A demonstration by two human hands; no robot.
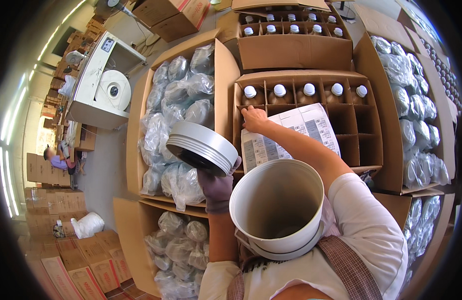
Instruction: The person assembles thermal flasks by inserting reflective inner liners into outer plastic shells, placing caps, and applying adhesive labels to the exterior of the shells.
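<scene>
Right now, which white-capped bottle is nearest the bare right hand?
The leftmost bottle in the nearer brown cardboard box; the others stand farther from that hand.

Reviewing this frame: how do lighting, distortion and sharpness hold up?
Head view: fisheye curves straight edges, with black corners; head view: ceiling lights glare white at left, plastic wrapping glints, the white bucket is shadowed inside; head view: right hand looks reasonably sharp.

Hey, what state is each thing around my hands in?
Left hand: gloved, closed on the grey round piece.
Grey round piece: held tilted.
Right hand: bare, over the divided carton's left side, grip unclear.
White bucket: open, nothing visible inside.
Divided carton: open, partly filled.
Bottles: upright, white caps on.
Printed sheets: lying on the divided carton.
Left carton: open, filled.
Wrapped items: in clear plastic.
</scene>
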